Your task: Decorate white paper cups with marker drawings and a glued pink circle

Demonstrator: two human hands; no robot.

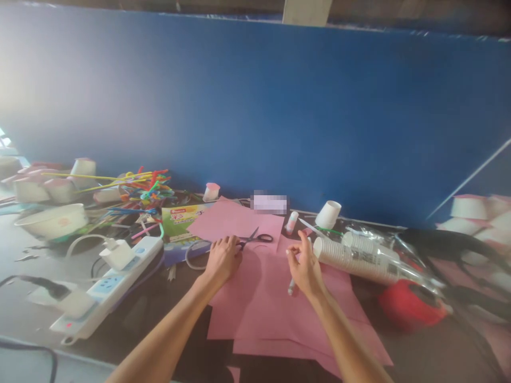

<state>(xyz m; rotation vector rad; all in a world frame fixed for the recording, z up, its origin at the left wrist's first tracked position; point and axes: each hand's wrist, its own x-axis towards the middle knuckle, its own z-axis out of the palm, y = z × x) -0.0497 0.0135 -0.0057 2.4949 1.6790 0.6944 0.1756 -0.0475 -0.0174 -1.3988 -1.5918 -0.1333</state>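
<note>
My left hand (pixel 224 258) rests on the pink paper with its fingers curled over one handle of a pair of black scissors (pixel 263 238). The scissors lie partly spread, one blade pointing up and away. My right hand (pixel 306 266) hovers over the paper to the right, its index finger raised and its thumb apart. Below that hand shows the end of a slim white pen-like stick (pixel 291 288); its other end is hidden. Several sheets of pink paper (pixel 255 308) overlap beneath both hands. A glue stick (pixel 292 222) stands just beyond my right hand.
Stacked paper cups (pixel 355 258) in plastic wrap and a red tape roll (pixel 413 306) lie right. One white cup (pixel 328 214) stands behind. To the left are a power strip (pixel 120 271), a craft-paper pack (pixel 175 231), colourful pipe cleaners (pixel 147 186) and a bowl (pixel 51 221).
</note>
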